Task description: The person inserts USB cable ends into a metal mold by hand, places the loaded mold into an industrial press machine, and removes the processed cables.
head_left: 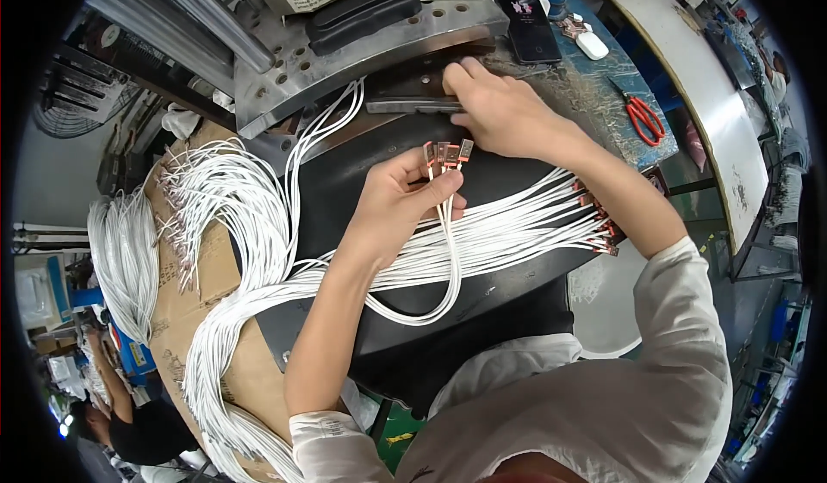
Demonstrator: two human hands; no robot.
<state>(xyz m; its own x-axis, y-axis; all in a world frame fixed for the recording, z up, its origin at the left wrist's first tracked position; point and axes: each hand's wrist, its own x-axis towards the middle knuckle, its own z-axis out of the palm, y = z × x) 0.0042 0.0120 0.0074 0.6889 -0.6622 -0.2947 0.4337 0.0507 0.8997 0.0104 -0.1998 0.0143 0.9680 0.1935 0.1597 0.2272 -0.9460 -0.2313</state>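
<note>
Red-handled scissors (pixel 644 118) at two o'clock on the blue-green bench top (pixel 603 95). Dark phone (pixel 525 18) at twelve, small white device (pixel 592 45) just right of it. Cardboard sheet (pixel 185 298) at eight.

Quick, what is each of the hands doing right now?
Left hand: closed, pinching a few white cables with their metal connector ends up.
Right hand: fingers curled onto a dark metal strip; grip cannot be told.

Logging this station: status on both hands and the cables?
Left hand pinching three white cables with orange metal-tipped connectors. Right hand pressed on dark flat metal fixture bar. Loose white cable bundle across black mat, under both forearms.
</note>
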